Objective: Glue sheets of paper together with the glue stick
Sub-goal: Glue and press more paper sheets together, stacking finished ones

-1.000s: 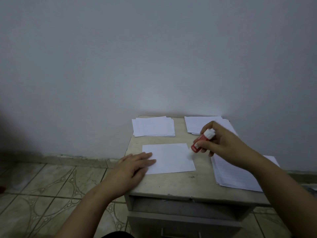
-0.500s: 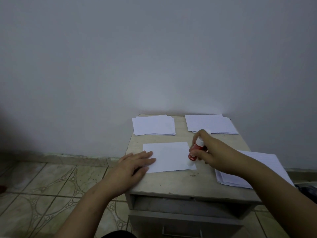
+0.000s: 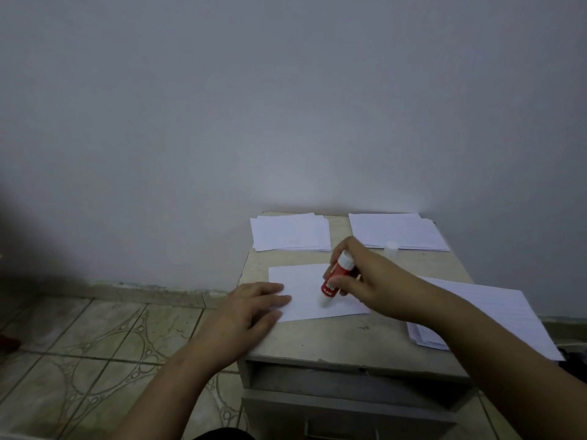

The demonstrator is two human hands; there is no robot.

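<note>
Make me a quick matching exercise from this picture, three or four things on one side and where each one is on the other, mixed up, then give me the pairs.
Things:
1. glue stick
2. single sheet
3. clear cap
4. lined stack

Places:
A. under the right forearm
B. gripped in the right hand
C. by the far right pile
D. pressed flat by the left hand

Pairs: 1-B, 2-D, 3-C, 4-A

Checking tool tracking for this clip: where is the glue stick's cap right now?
In the head view, the cap stands on the table at the near edge of the far-right paper stack, just beyond the right hand.
</note>
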